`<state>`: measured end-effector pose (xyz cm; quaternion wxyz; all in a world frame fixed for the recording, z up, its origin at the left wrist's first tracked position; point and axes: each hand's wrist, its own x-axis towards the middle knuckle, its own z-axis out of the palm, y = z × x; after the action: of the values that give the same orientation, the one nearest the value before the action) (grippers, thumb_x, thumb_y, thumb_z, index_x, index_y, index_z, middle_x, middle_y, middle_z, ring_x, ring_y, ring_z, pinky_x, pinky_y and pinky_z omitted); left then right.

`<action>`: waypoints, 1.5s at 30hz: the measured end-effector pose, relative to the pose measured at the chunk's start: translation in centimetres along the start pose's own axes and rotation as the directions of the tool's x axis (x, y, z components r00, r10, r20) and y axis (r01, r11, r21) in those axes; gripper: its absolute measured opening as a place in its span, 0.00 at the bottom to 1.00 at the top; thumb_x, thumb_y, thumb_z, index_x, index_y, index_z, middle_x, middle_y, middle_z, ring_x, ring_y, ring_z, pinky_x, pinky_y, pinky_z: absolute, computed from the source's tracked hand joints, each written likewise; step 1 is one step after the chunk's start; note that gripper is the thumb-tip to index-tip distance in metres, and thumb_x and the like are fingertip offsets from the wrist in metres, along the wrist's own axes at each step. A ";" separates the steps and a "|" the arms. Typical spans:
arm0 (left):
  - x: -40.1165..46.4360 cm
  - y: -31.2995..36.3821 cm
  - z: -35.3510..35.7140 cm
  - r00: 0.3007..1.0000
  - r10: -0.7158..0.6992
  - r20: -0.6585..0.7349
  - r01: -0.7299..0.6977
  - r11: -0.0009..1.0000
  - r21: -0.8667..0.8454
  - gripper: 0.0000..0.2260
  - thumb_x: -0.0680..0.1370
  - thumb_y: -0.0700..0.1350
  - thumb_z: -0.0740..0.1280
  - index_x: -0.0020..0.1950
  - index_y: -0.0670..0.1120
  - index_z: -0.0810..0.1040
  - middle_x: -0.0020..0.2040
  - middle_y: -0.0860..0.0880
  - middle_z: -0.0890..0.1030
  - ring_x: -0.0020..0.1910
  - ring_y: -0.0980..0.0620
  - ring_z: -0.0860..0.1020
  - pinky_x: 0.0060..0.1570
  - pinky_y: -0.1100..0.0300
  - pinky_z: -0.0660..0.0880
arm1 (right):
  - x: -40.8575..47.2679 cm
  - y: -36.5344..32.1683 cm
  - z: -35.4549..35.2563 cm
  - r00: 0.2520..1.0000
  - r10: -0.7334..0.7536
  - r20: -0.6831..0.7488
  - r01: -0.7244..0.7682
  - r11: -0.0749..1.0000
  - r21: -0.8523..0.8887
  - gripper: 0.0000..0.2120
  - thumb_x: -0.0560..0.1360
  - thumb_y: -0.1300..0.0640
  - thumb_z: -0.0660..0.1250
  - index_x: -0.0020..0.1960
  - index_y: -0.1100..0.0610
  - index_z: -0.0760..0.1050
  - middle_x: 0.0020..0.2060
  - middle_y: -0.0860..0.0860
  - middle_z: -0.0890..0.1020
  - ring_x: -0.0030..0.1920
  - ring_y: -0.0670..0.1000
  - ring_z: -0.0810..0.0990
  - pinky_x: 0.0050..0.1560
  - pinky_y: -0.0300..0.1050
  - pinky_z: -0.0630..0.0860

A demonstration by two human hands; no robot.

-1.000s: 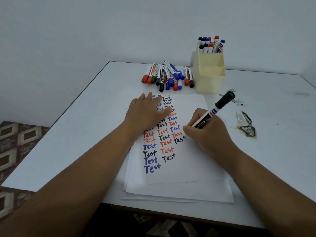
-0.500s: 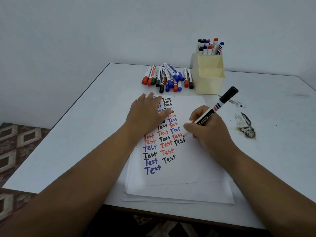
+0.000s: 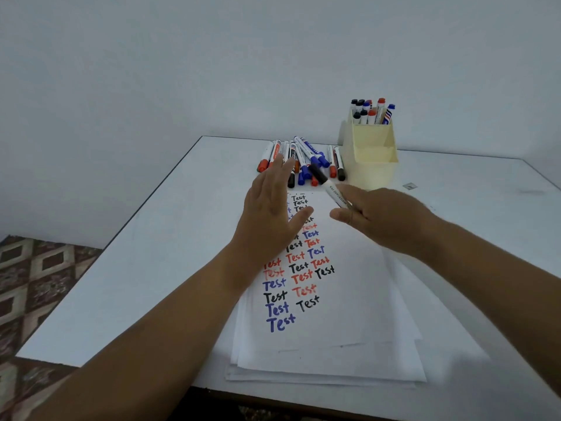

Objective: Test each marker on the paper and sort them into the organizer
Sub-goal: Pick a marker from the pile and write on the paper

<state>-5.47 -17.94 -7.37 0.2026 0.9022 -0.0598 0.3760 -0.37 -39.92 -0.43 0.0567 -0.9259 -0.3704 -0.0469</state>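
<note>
I see my left hand (image 3: 270,214) spread flat, holding nothing, hiding part of the paper (image 3: 334,314). My right hand (image 3: 385,220), blurred, pinches a black-capped marker (image 3: 329,186), its tip hidden, near the organizer (image 3: 372,159). Table (image 3: 151,253) open left.

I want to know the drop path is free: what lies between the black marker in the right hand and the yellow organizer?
In the head view, only bare table separates the black marker in the right hand from the organizer.
</note>
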 end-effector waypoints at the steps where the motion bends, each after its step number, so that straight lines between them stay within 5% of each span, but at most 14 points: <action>1: 0.1 0.0 0.0 0.997 0.062 -0.046 -0.062 0.998 0.006 0.37 0.78 0.55 0.70 0.80 0.44 0.55 0.81 0.42 0.56 0.78 0.44 0.59 0.76 0.52 0.57 | 0.2 0.2 -0.7 0.999 -0.041 0.007 0.042 0.994 -0.099 0.30 0.79 0.32 0.46 0.71 0.47 0.66 0.43 0.49 0.81 0.43 0.53 0.80 0.40 0.48 0.75; 4: 0.2 -0.2 -0.1 0.979 0.191 -0.075 -0.186 0.981 0.063 0.33 0.79 0.55 0.69 0.78 0.46 0.58 0.80 0.41 0.57 0.78 0.43 0.60 0.76 0.51 0.57 | 1.0 0.7 -2.1 0.985 -0.171 0.020 0.169 0.935 -0.311 0.21 0.82 0.37 0.50 0.59 0.48 0.74 0.40 0.45 0.75 0.42 0.50 0.77 0.40 0.47 0.77; 7: 0.2 -0.1 -0.1 0.975 0.223 0.016 -0.223 0.965 0.138 0.27 0.81 0.56 0.65 0.77 0.48 0.65 0.79 0.44 0.62 0.77 0.45 0.62 0.76 0.55 0.53 | 1.7 1.0 -2.4 0.958 -0.286 -0.005 0.253 0.856 -0.451 0.17 0.83 0.41 0.56 0.60 0.47 0.79 0.45 0.46 0.76 0.45 0.50 0.76 0.39 0.44 0.72; 11: 0.3 0.2 -0.2 0.970 0.197 0.145 -0.213 0.972 0.101 0.21 0.81 0.55 0.63 0.71 0.46 0.75 0.67 0.47 0.77 0.66 0.48 0.73 0.67 0.51 0.71 | 2.3 0.2 -2.3 0.946 -0.321 -0.043 0.245 0.795 -0.555 0.15 0.83 0.42 0.56 0.57 0.47 0.78 0.44 0.46 0.82 0.40 0.49 0.74 0.40 0.45 0.65; 16: 0.5 0.8 -0.6 0.951 0.002 0.309 -0.010 1.000 0.025 0.20 0.84 0.52 0.60 0.76 0.50 0.69 0.66 0.50 0.78 0.63 0.52 0.74 0.61 0.61 0.68 | 2.8 -1.5 -1.8 0.951 -0.308 -0.013 0.243 0.776 -0.583 0.14 0.84 0.43 0.58 0.58 0.49 0.77 0.40 0.46 0.81 0.35 0.49 0.74 0.43 0.44 0.62; 23: 0.8 1.2 -1.0 0.932 -0.106 0.347 0.097 0.994 0.042 0.17 0.85 0.49 0.57 0.73 0.46 0.71 0.61 0.47 0.79 0.57 0.51 0.75 0.55 0.60 0.69 | 3.7 -3.1 -1.2 0.957 -0.286 0.049 0.266 0.801 -0.536 0.13 0.83 0.47 0.60 0.63 0.52 0.76 0.47 0.49 0.83 0.44 0.50 0.81 0.51 0.45 0.76; 26: 0.7 1.4 -1.2 0.928 -0.075 0.366 0.080 0.997 0.003 0.16 0.85 0.48 0.58 0.71 0.45 0.73 0.56 0.46 0.81 0.51 0.50 0.77 0.51 0.57 0.73 | 3.7 -3.1 -1.1 0.957 -0.287 0.039 0.265 0.814 -0.517 0.12 0.83 0.47 0.61 0.63 0.50 0.76 0.45 0.47 0.82 0.41 0.49 0.79 0.47 0.44 0.74; 32: 0.5 0.7 -1.1 0.931 -0.030 0.363 0.002 0.997 0.076 0.17 0.85 0.54 0.56 0.71 0.50 0.74 0.45 0.50 0.83 0.38 0.53 0.75 0.38 0.60 0.69 | 3.5 -2.4 -0.9 0.959 -0.282 0.038 0.263 0.825 -0.500 0.13 0.83 0.46 0.60 0.62 0.48 0.77 0.43 0.47 0.81 0.39 0.48 0.78 0.45 0.41 0.72; 38: 0.5 1.1 -1.4 0.921 -0.200 0.333 0.228 0.973 -0.046 0.25 0.81 0.61 0.60 0.77 0.56 0.62 0.40 0.57 0.72 0.39 0.57 0.72 0.37 0.63 0.66 | 3.1 -1.4 -0.9 0.971 -0.240 0.001 0.210 0.847 -0.488 0.12 0.83 0.45 0.60 0.62 0.47 0.77 0.45 0.47 0.83 0.38 0.48 0.78 0.43 0.42 0.73; 42: 0.4 0.8 -1.3 0.914 -0.263 0.308 0.319 0.937 -0.146 0.24 0.84 0.51 0.57 0.79 0.58 0.54 0.57 0.51 0.77 0.54 0.57 0.75 0.53 0.58 0.75 | 2.8 0.2 -1.1 0.994 -0.077 -0.075 0.046 0.936 -0.348 0.13 0.83 0.44 0.61 0.63 0.47 0.77 0.47 0.49 0.84 0.45 0.52 0.82 0.41 0.43 0.72; 45: 0.8 0.7 -1.3 0.911 -0.250 0.327 0.299 0.948 -0.106 0.24 0.84 0.49 0.58 0.79 0.58 0.55 0.63 0.52 0.78 0.59 0.55 0.76 0.58 0.58 0.74 | 2.5 0.6 -1.5 0.985 0.117 -0.129 -0.096 0.983 0.158 0.11 0.81 0.46 0.65 0.61 0.49 0.74 0.47 0.53 0.83 0.46 0.55 0.80 0.44 0.48 0.76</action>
<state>-5.91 -18.07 -5.76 0.3106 0.9310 0.0081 0.1918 1.76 -38.85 1.31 0.1544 -0.9321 -0.3179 -0.0792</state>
